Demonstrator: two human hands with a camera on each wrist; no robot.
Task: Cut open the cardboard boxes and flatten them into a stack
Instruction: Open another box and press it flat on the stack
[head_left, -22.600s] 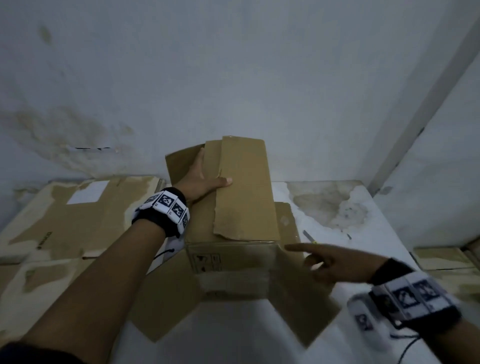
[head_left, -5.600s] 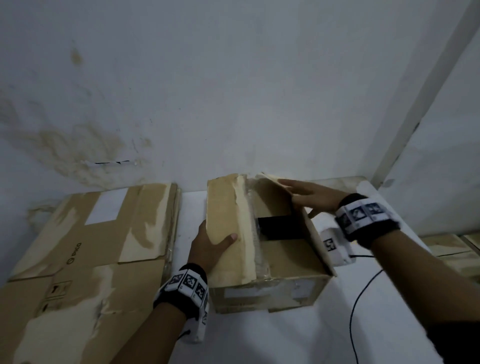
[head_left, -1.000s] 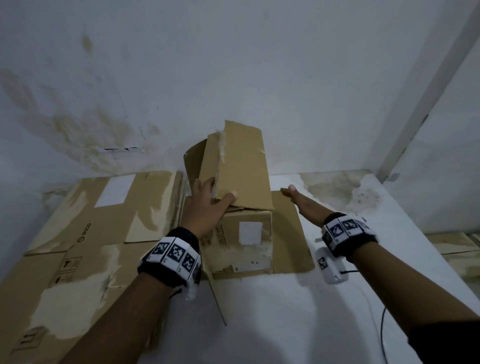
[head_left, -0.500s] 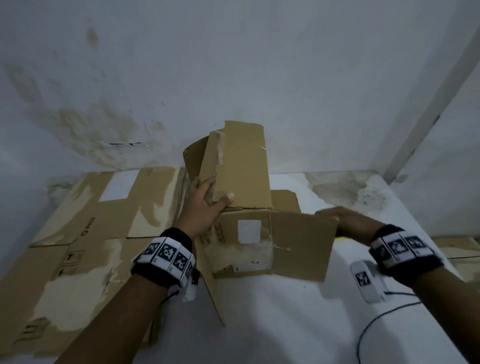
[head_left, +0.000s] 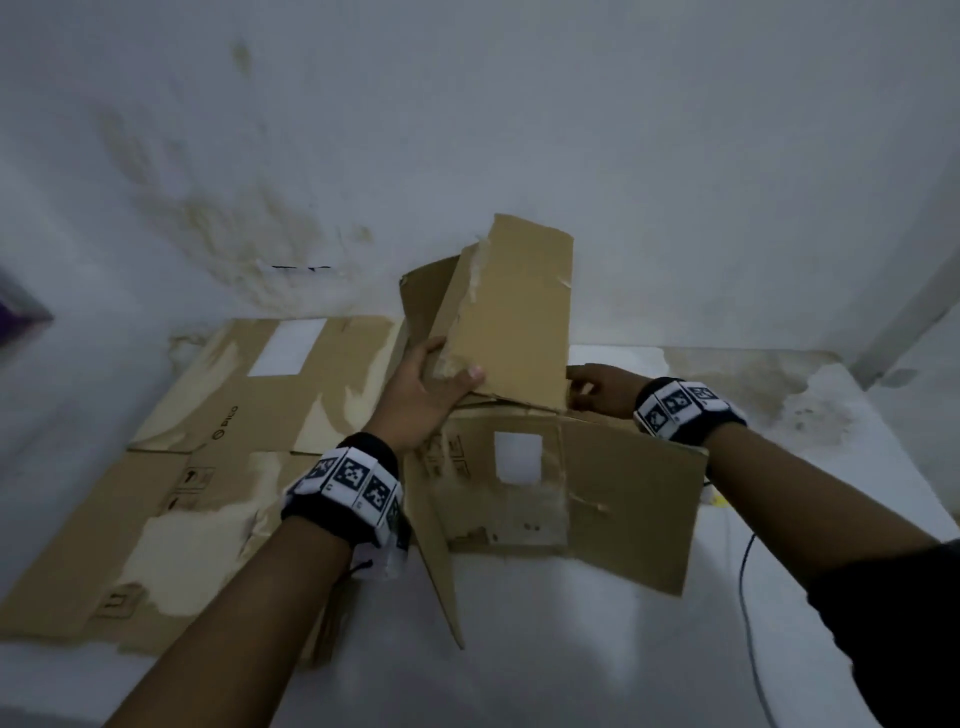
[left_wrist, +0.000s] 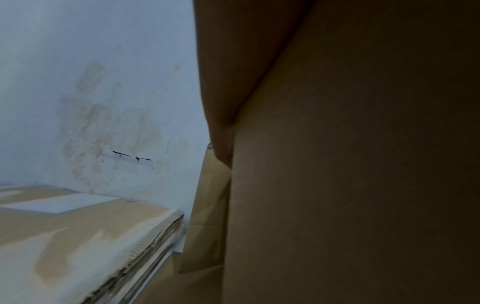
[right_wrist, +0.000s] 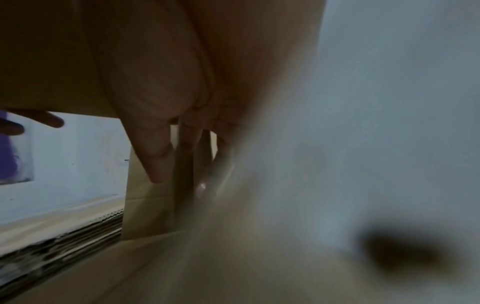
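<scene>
Holding the upright flap (head_left: 511, 312) with your left hand (head_left: 423, 395), thumb in front and fingers curled behind, you keep the cardboard box (head_left: 524, 467) steady on the white table (head_left: 571, 649), just right of the flattened stack (head_left: 218, 457). Your right hand (head_left: 602, 389) reaches behind the flap with straight fingers, holding nothing. Press the far wall down slowly along its crease, I think. The flap's long axis points up toward the far wall.
</scene>
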